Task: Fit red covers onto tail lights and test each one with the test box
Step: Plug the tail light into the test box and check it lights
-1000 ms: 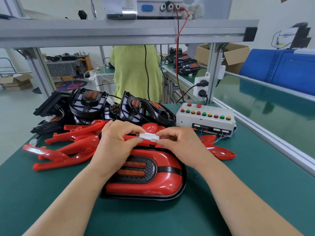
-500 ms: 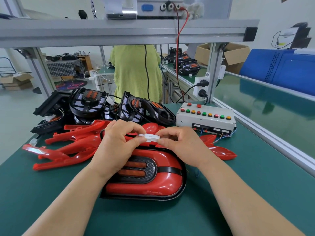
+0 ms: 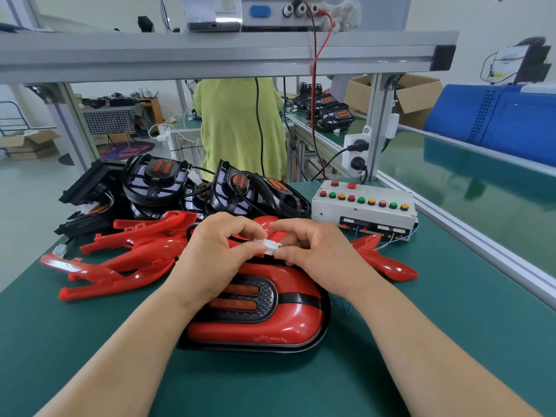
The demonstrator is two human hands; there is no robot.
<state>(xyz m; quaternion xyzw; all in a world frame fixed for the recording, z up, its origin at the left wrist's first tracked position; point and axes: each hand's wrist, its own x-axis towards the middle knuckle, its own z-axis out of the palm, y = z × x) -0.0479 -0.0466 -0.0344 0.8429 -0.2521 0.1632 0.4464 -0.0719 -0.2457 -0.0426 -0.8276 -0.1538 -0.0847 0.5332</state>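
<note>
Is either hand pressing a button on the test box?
No, left hand and right hand pinch the white connector, apart from the test box.

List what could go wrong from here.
1. The left hand and right hand pinch the connector at the tail light's far edge; mated crooked, it may jam or bend pins.
2. Thin wires trail from the test box; a tug might pull them loose.
</note>
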